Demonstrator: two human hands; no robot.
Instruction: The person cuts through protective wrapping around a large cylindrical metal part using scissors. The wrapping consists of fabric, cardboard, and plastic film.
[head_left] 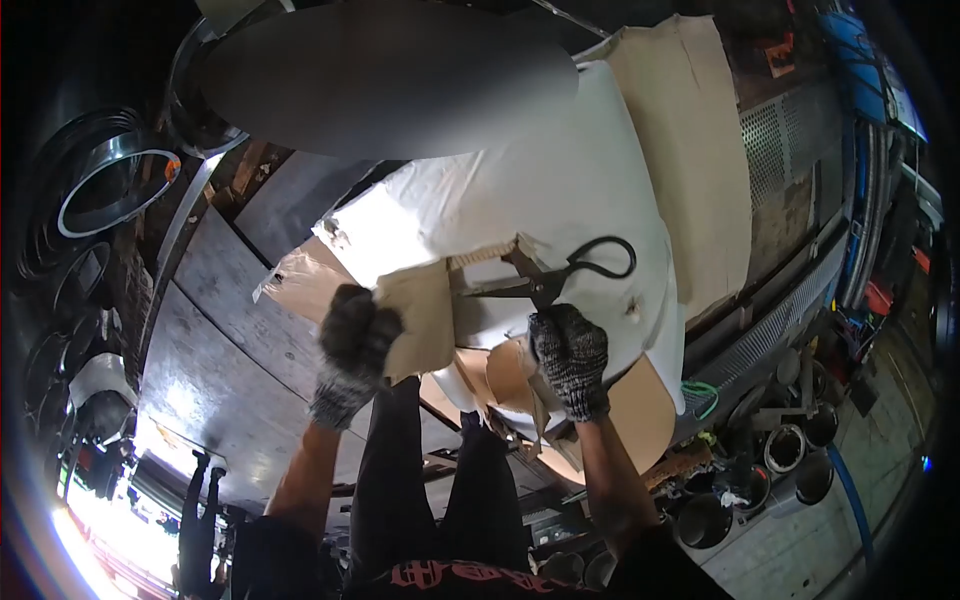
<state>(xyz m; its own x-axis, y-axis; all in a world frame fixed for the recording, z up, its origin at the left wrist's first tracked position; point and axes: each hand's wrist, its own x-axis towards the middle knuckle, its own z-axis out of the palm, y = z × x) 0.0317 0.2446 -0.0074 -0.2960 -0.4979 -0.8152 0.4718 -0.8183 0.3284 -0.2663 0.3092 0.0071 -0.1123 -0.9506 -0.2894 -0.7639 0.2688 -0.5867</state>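
Observation:
In a dark knitted glove, my left hand (358, 345) is closed around the edge of a tan cardboard piece (420, 312). My right hand (570, 352), gloved the same way, grips a pair of black scissors (546, 288) by one handle, which the fist hides; the other handle loop stands free above it. The scissor blades are spread and point left, close to a narrow strip at the cardboard's upper edge. Both hands are over a large white sheet (560, 190), with cut brown cardboard (640, 420) hanging below the right hand.
A long cardboard sheet (690, 150) lies to the right of the white one. Grey metal plate (215, 340) extends on the left, near metal rings (120, 195). Several pipe ends (785, 448) sit at lower right. A blurred dark oval covers the top of the view.

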